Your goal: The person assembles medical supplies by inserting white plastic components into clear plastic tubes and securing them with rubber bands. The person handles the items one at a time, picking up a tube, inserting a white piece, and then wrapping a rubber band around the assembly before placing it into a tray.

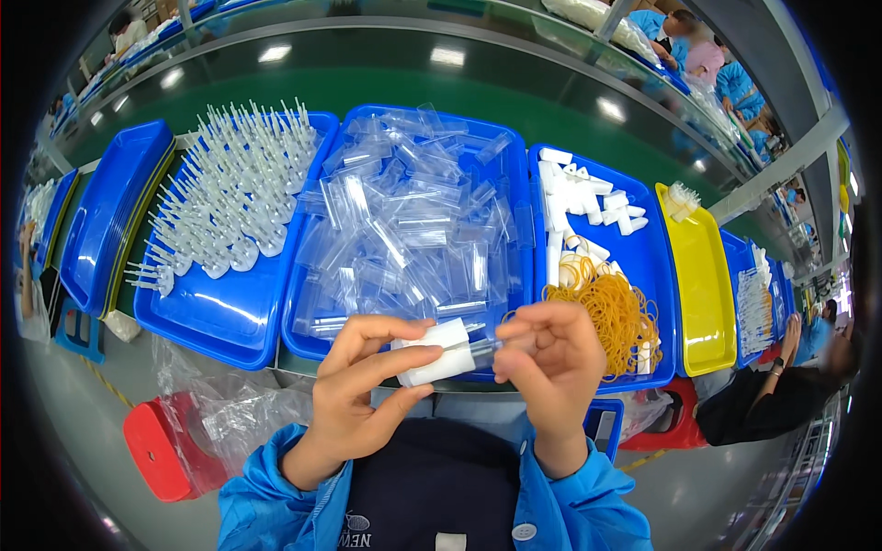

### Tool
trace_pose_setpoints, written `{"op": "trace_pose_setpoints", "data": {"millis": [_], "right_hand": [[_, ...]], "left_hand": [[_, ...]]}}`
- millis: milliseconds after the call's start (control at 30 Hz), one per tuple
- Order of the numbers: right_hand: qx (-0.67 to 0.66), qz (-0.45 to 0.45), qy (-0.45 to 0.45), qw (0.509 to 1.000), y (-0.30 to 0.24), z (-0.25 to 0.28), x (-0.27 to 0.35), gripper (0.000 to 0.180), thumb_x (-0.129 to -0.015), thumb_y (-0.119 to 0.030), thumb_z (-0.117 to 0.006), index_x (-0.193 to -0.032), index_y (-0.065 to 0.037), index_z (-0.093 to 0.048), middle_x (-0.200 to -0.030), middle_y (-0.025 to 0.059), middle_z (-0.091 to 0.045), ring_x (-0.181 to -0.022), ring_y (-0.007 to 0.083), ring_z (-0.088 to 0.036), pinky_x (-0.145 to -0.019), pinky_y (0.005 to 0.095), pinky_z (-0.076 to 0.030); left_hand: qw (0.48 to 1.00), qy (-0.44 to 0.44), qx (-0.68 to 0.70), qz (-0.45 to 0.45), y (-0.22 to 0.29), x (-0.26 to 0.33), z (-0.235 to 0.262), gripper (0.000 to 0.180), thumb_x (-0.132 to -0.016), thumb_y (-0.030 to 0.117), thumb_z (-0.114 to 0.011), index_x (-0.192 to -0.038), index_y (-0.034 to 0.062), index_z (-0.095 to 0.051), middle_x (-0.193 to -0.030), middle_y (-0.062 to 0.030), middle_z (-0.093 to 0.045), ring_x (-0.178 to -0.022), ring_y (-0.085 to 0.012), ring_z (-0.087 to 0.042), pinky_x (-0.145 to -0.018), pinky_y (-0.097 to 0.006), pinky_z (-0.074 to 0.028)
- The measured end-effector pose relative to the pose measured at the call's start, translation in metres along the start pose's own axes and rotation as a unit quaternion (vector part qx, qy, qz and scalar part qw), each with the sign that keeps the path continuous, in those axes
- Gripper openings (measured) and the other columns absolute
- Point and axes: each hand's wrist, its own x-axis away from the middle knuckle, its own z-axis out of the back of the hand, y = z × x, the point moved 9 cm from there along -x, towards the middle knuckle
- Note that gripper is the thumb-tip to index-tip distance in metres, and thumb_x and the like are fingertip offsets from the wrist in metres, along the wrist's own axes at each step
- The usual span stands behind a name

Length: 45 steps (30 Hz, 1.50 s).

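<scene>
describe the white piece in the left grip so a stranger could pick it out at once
Start at the middle blue tray, heaped with clear plastic pieces. At its near edge in the picture, the left grip holds a chunky white piece. Unlike the loose white pieces in the blue tray to the right, this one is in hand, with clear plastic at its right end.

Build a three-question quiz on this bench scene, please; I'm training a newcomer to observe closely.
1. True or false: the rubber bands lie in the yellow tray.
2. Which of the wearer's hands holds the white piece? A) right B) left
3. What fills most of the tray straight ahead of the hands?

Key:
1. False; the rubber bands lie in a blue tray.
2. B, the left hand.
3. Clear plastic pieces.
</scene>
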Motion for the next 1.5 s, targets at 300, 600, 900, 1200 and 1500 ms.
{"op": "trace_pose_setpoints", "data": {"millis": [300, 600, 900, 1200, 1500], "right_hand": [[0.312, 0.132, 0.022, 0.941, -0.024, -0.017, 0.001, 0.078, -0.067, -0.019, -0.086, -0.13, 0.001, -0.044, -0.12, 0.0161, -0.044, -0.101, 0.0237, -0.051, -0.084, 0.0341, -0.046], [0.387, 0.184, 0.045, 0.903, -0.027, -0.035, 0.013, 0.07, -0.057, -0.027, -0.086, -0.117, -0.001, -0.059, -0.094, 0.0083, -0.046, -0.088, 0.0264, -0.049, -0.076, 0.0374, -0.039], [0.33, 0.157, -0.08, 0.928, -0.016, -0.03, -0.012, 0.038, -0.066, -0.017, -0.08, -0.099, -0.004, -0.066, -0.088, 0.0089, -0.055, -0.08, 0.0268, -0.052, -0.071, 0.0375, -0.043], [0.389, 0.093, -0.134, 0.906, 0.007, -0.023, -0.02, 0.025, -0.07, -0.001, -0.072, -0.094, -0.002, -0.065, -0.091, 0.0096, -0.058, -0.085, 0.0296, -0.056, -0.072, 0.0375, -0.045], [-0.053, -0.036, -0.075, 0.995, 0.008, 0.005, -0.015, 0.023, -0.09, -0.001, -0.058, -0.112, 0.005, -0.057, -0.105, 0.0107, -0.057, -0.093, 0.0158, -0.06, -0.081, 0.0271, -0.05]], "left_hand": [[0.981, 0.075, -0.16, -0.075, 0.014, 0.007, -0.007, 0.044, -0.069, -0.009, -0.075, -0.112, 0.0002, -0.067, -0.116, -0.0167, -0.053, -0.111, -0.0344, -0.06, -0.083, -0.035, -0.057], [0.949, 0.128, -0.229, -0.176, 0.031, 0.01, -0.012, 0.046, -0.067, -0.004, -0.081, -0.11, -0.0044, -0.064, -0.107, -0.0185, -0.061, -0.102, -0.0366, -0.065, -0.084, -0.038, -0.059], [0.95, 0.208, -0.201, -0.116, 0.017, 0.014, 0.028, 0.056, -0.067, 0.0, -0.082, -0.117, -0.0077, -0.059, -0.115, -0.023, -0.058, -0.102, -0.0308, -0.062, -0.076, -0.031, -0.058], [0.979, 0.181, 0.098, 0.006, -0.009, 0.008, 0.039, 0.046, -0.077, -0.01, -0.068, -0.12, -0.0062, -0.052, -0.128, -0.0213, -0.047, -0.118, -0.0272, -0.053, -0.089, -0.034, -0.054], [0.975, 0.131, 0.181, 0.015, -0.015, 0.008, 0.031, 0.039, -0.084, 0.003, -0.068, -0.119, -0.0046, -0.052, -0.124, -0.0212, -0.053, -0.116, -0.0264, -0.054, -0.098, -0.038, -0.044]]}}
